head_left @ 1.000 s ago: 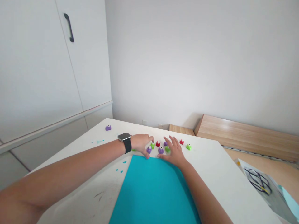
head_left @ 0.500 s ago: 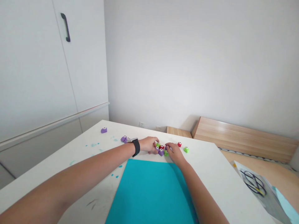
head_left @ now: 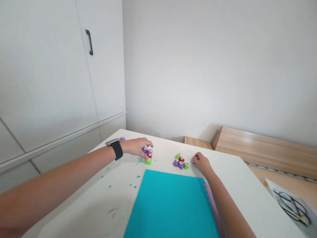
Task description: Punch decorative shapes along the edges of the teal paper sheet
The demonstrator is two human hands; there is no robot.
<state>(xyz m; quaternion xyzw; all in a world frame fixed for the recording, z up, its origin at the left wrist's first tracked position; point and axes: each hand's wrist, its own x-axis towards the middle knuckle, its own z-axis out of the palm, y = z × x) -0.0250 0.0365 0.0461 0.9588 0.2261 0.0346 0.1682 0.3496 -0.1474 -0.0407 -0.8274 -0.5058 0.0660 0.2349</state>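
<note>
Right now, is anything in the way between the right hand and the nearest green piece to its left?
Only the small white-topped piece pinched by the right hand, its body mostly hidden. Nothing else visible stands before the green piece.

The left hand point(head_left: 135, 147) arches wide; the right hand point(head_left: 203, 164) pinches.

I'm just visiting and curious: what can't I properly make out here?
- Head view: small piece at the right hand, mostly hidden by that hand; colour and grip unclear.
- Head view: purple pieces, partly covered by the left hand; exact count unclear.
- Head view: blue sheet, near end cut off by the bottom edge.
- Head view: watch, face tilted away; display unreadable.
</note>
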